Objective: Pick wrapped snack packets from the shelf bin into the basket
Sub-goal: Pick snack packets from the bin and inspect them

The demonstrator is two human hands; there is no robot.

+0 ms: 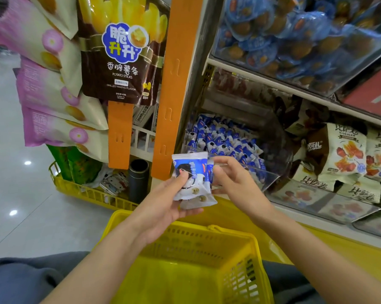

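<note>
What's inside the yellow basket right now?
Only bare yellow floor shows inside the basket. The left forearm covers its near-left part. The left hand holds the snack packets outside it.

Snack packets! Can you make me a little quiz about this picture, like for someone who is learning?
1. True or false: the left hand is empty.
2. Where is the yellow basket? A) up on a shelf B) under the right hand C) hanging from a hook
3. Fill in: the packets in the shelf bin are blue and ____.
Key: 1 false, its grip is on snack packets; 2 B; 3 white.
</note>
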